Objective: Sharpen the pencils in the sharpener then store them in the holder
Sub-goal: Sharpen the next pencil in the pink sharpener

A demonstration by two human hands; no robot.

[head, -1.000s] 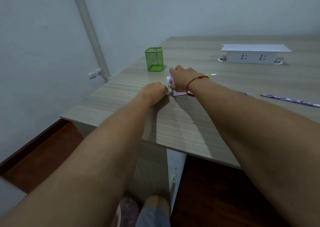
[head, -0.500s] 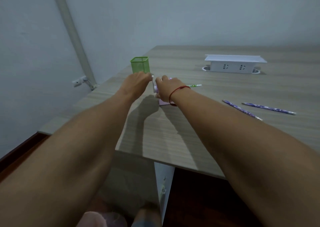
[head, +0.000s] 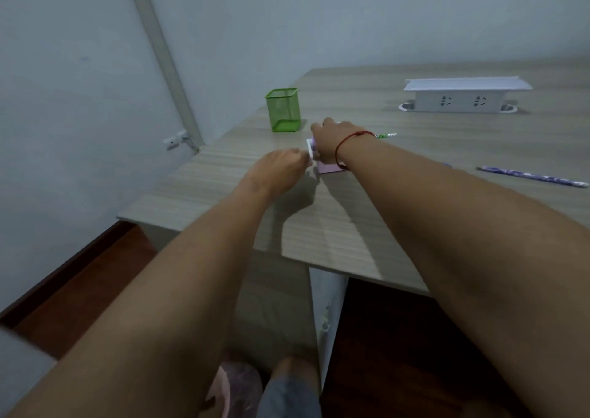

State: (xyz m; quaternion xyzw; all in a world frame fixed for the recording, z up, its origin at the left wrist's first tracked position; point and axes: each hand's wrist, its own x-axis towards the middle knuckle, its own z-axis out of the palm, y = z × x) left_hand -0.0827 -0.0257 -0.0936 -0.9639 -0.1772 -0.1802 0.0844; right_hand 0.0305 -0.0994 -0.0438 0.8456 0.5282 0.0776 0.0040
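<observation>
A small pink and white crank sharpener (head: 329, 167) stands on the wooden desk (head: 367, 226) near its left side. My right hand (head: 335, 140), with a red string on the wrist, grips the sharpener from above and hides most of it. A green pencil (head: 386, 136) sticks out to the right from behind that hand. My left hand (head: 281, 168) is curled at the sharpener's white crank (head: 309, 149) on the left side. The green mesh holder (head: 283, 109) stands behind, with nothing visible in it.
A purple patterned pencil (head: 531, 176) lies on the desk at right, and the tip of another (head: 447, 164) shows beside my right forearm. A white power socket box (head: 459, 97) sits at the back. The desk's left and front edges are close.
My left hand rose up to the holder's height half a second ago and is now back down beside the sharpener, circling at the crank. My right hand stays on the sharpener.
</observation>
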